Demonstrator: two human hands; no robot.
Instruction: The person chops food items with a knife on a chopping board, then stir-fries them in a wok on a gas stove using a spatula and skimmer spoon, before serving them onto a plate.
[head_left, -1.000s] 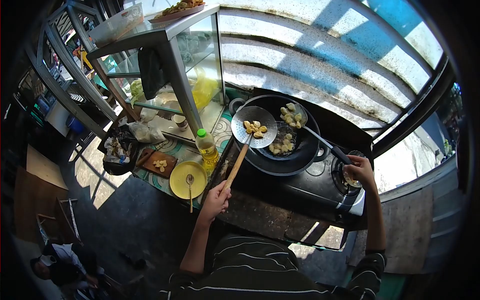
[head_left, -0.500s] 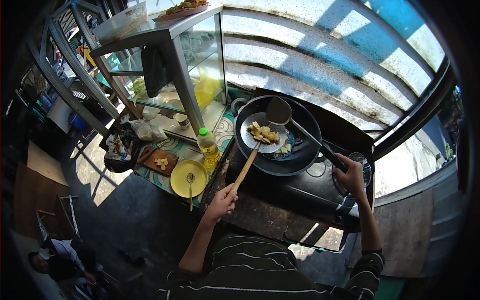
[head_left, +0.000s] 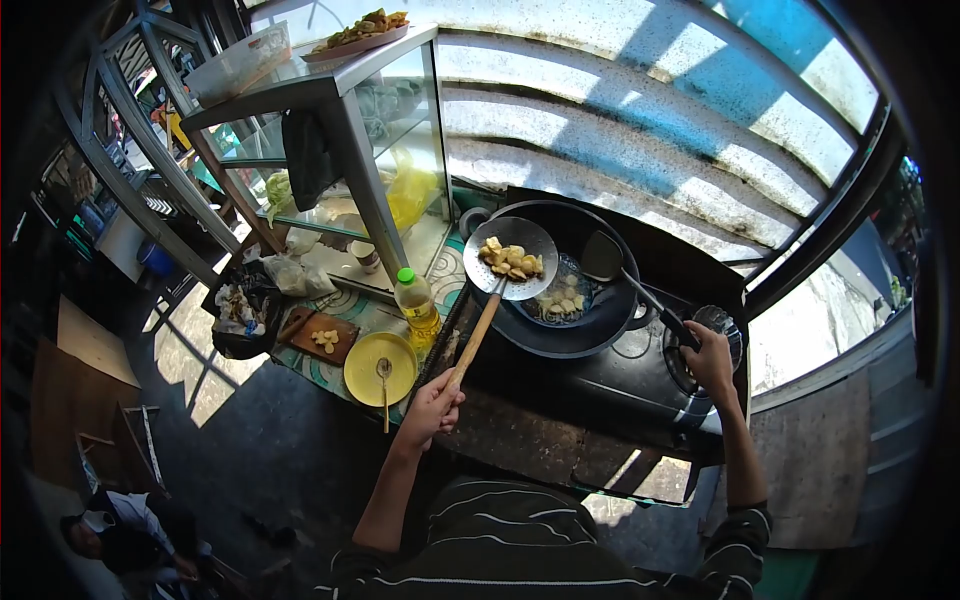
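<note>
Head view: left grip holds skimmer, food pieces beyond; right grip holds spatula.

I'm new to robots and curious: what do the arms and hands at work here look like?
A person's bare left hand and bare right hand, no gloves or watch visible. Dark fabric sleeves with thin, pale, wavy stripes end near the elbows.
</note>
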